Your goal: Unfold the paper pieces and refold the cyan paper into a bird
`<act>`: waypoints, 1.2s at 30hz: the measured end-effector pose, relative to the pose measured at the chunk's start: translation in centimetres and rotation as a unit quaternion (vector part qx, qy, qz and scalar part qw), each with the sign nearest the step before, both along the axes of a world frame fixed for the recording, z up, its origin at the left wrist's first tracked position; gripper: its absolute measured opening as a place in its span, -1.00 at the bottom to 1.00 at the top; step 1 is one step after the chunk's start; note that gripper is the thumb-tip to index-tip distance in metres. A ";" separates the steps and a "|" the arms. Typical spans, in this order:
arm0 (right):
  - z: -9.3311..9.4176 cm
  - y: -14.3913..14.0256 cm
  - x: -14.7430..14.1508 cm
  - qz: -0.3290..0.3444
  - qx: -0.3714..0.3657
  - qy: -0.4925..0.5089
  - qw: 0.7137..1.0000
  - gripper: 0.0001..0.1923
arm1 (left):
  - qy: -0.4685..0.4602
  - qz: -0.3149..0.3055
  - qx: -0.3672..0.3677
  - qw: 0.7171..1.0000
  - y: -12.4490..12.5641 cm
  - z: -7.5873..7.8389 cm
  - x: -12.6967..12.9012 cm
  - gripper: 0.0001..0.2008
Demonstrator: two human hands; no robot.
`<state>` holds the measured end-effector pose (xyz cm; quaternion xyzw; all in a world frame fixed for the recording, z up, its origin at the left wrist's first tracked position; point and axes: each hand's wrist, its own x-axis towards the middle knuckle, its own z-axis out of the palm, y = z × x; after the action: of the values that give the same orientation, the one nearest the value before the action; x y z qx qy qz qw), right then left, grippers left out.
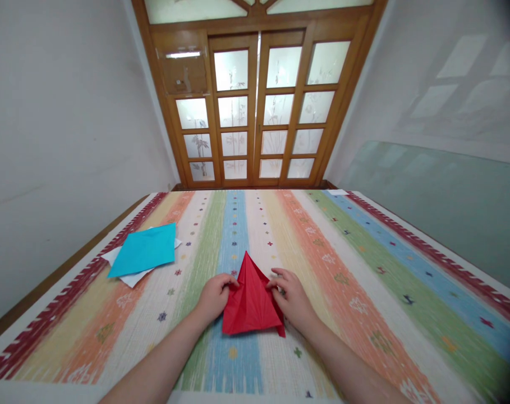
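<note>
Two bare arms come in from the bottom of the frame and meet near the lower middle. The left hand (215, 296) pinches the left edge of a folded red paper triangle (251, 300), with its fingers curled closed on the paper. The right hand (292, 298) pinches the right edge the same way, fingertips bent onto the fold. The red paper lies flat between the two hands, with its sharp tip pointing away toward the top of the frame and its wide end nearest the arms.

Under everything is a big striped cloth with bands of blue, green, orange and cream and small star shapes (364, 269). The paper sits on a blue band.

Farther off, at the left middle of the frame, a flat sheet of bright blue square paper (145, 249) rests on top of a few white paper sheets (131, 276), well apart from the hands.

At the top middle, past the far end of the cloth, stands a brown wooden door with many frosted glass panes (255, 106). Plain white walls (61, 129) are on both sides.
</note>
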<state>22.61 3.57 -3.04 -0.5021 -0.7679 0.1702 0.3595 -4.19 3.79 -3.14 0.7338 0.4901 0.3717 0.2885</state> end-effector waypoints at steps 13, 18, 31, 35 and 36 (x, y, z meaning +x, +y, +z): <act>1.1 -0.8 -0.5 0.034 0.013 -0.078 0.996 -0.61 | 0.120 0.015 0.079 0.990 -1.1 1.4 1.1 -0.68; 0.8 -0.8 -0.7 0.045 -0.015 -0.061 0.997 -0.64 | 0.132 -0.007 0.069 0.989 -1.1 1.4 1.0 -0.65; 1.2 -0.8 -0.7 0.035 -0.036 -0.077 0.996 -0.68 | 0.121 0.001 0.058 0.991 -0.7 0.4 0.5 -0.64; 1.0 -0.8 -0.8 0.028 -0.037 -0.077 0.996 -0.69 | 0.117 0.007 0.067 0.991 -0.7 0.8 0.7 -0.64; 1.0 -0.8 -0.8 0.027 -0.036 -0.079 0.996 -0.69 | 0.116 0.011 0.067 0.991 -0.7 0.8 0.7 -0.64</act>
<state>21.82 2.82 -2.08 -0.5054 -0.8006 0.1673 0.2750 -3.47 3.10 -2.31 0.7843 0.5019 0.3195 0.1757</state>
